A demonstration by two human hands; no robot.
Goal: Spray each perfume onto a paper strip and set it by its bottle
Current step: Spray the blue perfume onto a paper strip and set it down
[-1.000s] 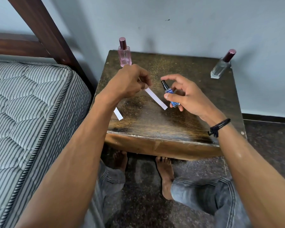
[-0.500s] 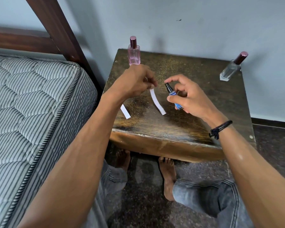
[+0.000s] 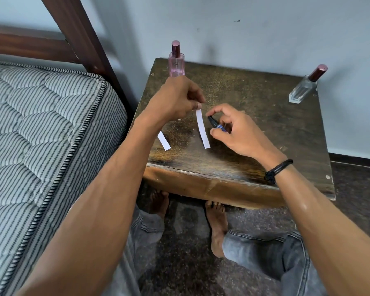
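At the near side the wooden table [image 3: 233, 184] is met first, its front edge turned toward the person. At about 8 o'clock on its top a loose paper strip [image 3: 164, 141] is laid flat, partly hidden by the left forearm. Whether it was sprayed cannot be told, and it is set beside no bottle.

Toward the middle of the top, the held paper strip [image 3: 202, 130] is pinched at its upper end by thumb and forefinger of the left hand [image 3: 176, 99], the other fingers being curled. It hangs downward, and whether its lower end touches the wood cannot be told. Just at 3 o'clock of it, a small blue spray bottle [image 3: 216, 125] is gripped by the right hand [image 3: 238, 134], with the forefinger laid on the black head, which is aimed at the paper. No mist can be made out.

At the far edge a pink perfume bottle [image 3: 176, 63] is stood at 11 o'clock and a clear perfume bottle [image 3: 303, 89] at 1 o'clock, both capped, with no strip beside them.

The task is judged to be in its early part: one spraying is in hand, nothing is placed by its bottle, and the two far bottles are left to be done.
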